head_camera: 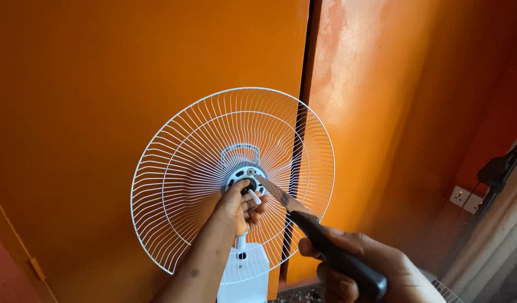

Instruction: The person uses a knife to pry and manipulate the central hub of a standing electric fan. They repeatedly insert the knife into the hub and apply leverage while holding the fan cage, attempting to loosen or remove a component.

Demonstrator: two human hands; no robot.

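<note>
One white wire fan guard (213, 168) stands upright on its white stand (244, 275) before an orange wall (101, 84). The left hand (241, 207) is curled at the guard's centre hub (246, 178), fingers around a small white shaft (254, 196). The right hand (370, 264) is closed around one black-handled knife (303, 219), its blade tip touching the hub. One wall socket (465, 197) sits at right.

An orange wall (101, 84) carries a white wall socket (465, 198) at right.
</note>
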